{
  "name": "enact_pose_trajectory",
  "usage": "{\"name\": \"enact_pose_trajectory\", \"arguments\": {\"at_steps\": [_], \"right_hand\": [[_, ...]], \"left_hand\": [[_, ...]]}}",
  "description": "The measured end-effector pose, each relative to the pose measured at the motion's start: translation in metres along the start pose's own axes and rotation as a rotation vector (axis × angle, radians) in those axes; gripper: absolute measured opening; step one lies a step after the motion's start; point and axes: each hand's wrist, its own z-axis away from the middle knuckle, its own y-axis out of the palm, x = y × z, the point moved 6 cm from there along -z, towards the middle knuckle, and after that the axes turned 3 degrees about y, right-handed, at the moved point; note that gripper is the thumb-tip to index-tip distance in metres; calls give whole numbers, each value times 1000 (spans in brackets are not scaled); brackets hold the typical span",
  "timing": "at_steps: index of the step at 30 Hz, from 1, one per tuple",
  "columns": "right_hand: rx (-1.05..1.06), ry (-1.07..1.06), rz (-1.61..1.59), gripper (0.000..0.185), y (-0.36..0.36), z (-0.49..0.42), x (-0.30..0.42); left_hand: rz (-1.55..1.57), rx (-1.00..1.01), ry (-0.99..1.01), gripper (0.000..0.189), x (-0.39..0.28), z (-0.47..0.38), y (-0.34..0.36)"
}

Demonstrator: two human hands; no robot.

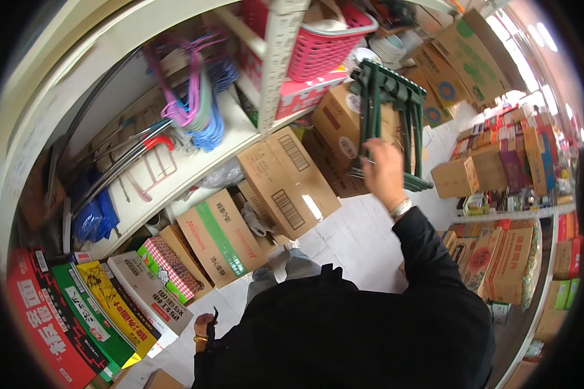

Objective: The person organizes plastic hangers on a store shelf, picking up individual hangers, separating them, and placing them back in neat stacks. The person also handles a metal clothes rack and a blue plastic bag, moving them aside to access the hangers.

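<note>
My right hand [385, 170] is at the lower left leg of a dark green metal-framed folding stool [407, 126] with a fabric seat, and its fingers appear closed around the frame. The stool is in front of brown cartons; whether it rests against them I cannot tell. At the lower left, my left hand [204, 327] hangs beside my body with its fingers curled around a thin black strap [214, 323]. Part of that hand is hidden behind the strap and the black sleeve.
A shelf rack [190, 194] on the left carries plastic clothes hangers [194, 112] and a pink basket [326, 46]. Cartons [224, 238] line its foot. To the right stands another shelf [511, 216] loaded with boxes. Pale floor tiles [345, 243] show between them.
</note>
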Motion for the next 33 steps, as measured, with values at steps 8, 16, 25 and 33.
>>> {"name": "enact_pose_trajectory", "arguments": {"at_steps": [8,16,25,33], "right_hand": [[517,951,-221,65,13,113,-303],[623,1126,-845,40,50,72,-326],[218,1077,-988,17,61,65,-324],[23,975,-1173,19,-7,64,-251]], "left_hand": [[-227,145,152,37,-147,19,98],[-295,145,188,38,-177,44,127],[-291,100,95,46,-132,61,112],[-442,85,190,42,-158,62,145]]}}
